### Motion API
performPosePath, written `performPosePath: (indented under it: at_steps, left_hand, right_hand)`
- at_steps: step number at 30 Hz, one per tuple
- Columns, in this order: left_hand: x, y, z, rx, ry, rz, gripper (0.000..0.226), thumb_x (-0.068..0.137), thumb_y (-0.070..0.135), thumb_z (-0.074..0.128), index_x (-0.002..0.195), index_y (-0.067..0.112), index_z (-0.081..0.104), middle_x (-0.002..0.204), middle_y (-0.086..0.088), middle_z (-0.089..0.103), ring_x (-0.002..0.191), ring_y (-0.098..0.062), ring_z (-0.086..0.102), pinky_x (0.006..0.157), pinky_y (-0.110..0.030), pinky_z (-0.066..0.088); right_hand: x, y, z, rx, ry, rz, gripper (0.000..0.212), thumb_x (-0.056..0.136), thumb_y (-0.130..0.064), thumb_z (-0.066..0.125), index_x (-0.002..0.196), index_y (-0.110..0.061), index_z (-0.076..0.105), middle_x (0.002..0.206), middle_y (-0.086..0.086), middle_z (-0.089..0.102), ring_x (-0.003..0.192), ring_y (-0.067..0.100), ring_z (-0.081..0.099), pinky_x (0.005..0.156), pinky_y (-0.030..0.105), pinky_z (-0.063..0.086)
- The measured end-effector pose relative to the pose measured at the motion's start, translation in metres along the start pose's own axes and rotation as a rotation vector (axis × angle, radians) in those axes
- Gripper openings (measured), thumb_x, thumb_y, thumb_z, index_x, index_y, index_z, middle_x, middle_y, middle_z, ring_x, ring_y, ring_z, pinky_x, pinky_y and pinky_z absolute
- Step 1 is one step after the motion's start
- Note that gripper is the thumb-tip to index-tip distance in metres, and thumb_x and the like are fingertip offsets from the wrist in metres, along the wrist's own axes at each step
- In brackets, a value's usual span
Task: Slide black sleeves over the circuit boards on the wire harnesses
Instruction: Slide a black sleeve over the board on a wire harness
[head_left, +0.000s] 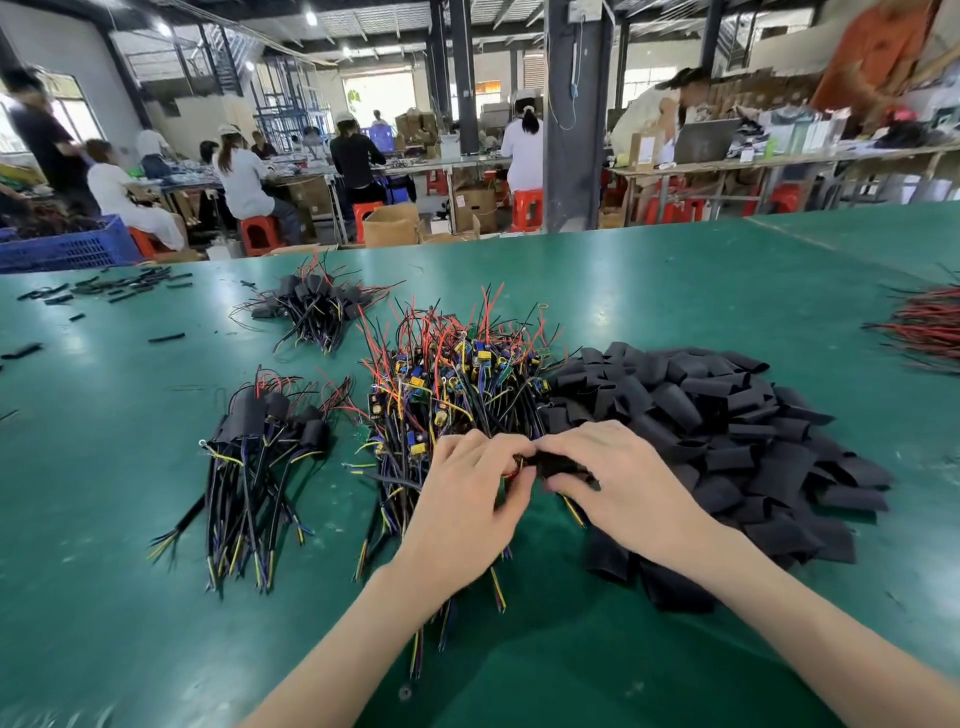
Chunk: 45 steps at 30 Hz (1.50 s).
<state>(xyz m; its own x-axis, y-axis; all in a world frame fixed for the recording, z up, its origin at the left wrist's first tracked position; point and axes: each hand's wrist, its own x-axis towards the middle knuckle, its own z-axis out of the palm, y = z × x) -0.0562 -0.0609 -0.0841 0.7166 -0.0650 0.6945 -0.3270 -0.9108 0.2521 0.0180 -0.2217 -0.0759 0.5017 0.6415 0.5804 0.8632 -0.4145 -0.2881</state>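
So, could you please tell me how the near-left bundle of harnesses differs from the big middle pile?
The near-left bundle wears black sleeves; the middle pile shows bare boards. The bundle is smaller and roughly aligned; the pile is bigger and tangled. Both lie on the green table.

No text, number or brand can be read anywhere. A white label (645, 149) on a brown box (634, 136) on the far bench (779, 161) carries dark marks too small to make out. The circuit boards (375, 407) are too small and blurred to show legible print.
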Motion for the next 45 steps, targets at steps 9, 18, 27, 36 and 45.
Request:
performPosePath:
  at_steps: [9,18,27,36,45]
  left_hand:
    - [0.004,-0.024,-0.026,0.057,-0.227,-0.023,0.029,0.079,0.052,0.066,0.091,0.027,0.064,0.099,0.018,0.056,0.099,-0.005,0.044,0.092,-0.030,0.025]
    - [0.001,-0.023,-0.014,-0.034,-0.328,-0.053,0.031,0.087,0.049,0.059,0.109,0.027,0.062,0.086,0.026,0.051,0.088,-0.001,0.042,0.086,-0.022,0.024]
    - [0.003,-0.022,-0.017,-0.183,-0.153,-0.177,0.016,0.092,0.021,0.060,0.107,0.018,0.055,0.084,0.016,0.058,0.081,-0.002,0.053,0.078,-0.016,0.040]
    - [0.003,-0.018,-0.018,-0.254,-0.107,-0.182,0.023,0.092,0.018,0.059,0.115,0.021,0.056,0.107,0.010,0.058,0.095,-0.006,0.057,0.086,-0.023,0.044]
    - [-0.001,-0.014,-0.014,-0.259,-0.115,-0.187,0.030,0.090,0.024,0.062,0.119,0.026,0.054,0.110,0.018,0.055,0.106,0.011,0.049,0.085,-0.001,0.033]
  right_hand:
    - [0.005,0.005,-0.013,0.277,0.238,0.285,0.017,0.067,0.001,0.078,0.077,-0.012,0.073,0.068,-0.011,0.067,0.070,0.004,0.062,0.068,0.018,0.047]
    - [0.006,0.006,-0.017,0.361,0.264,0.344,0.020,0.067,0.002,0.078,0.076,-0.015,0.072,0.069,-0.012,0.067,0.067,0.003,0.061,0.068,0.011,0.044]
    - [0.004,0.008,-0.016,0.262,0.194,0.276,0.023,0.070,-0.005,0.079,0.090,-0.015,0.073,0.079,-0.014,0.067,0.070,-0.001,0.059,0.072,0.012,0.043]
    - [0.005,0.008,-0.020,0.180,0.084,0.187,0.041,0.069,-0.022,0.081,0.109,-0.020,0.069,0.099,-0.007,0.068,0.091,0.010,0.062,0.086,0.023,0.044]
    - [0.002,0.003,-0.013,0.136,0.039,0.057,0.038,0.070,-0.017,0.081,0.106,-0.010,0.071,0.104,0.003,0.069,0.095,0.020,0.063,0.086,0.039,0.050]
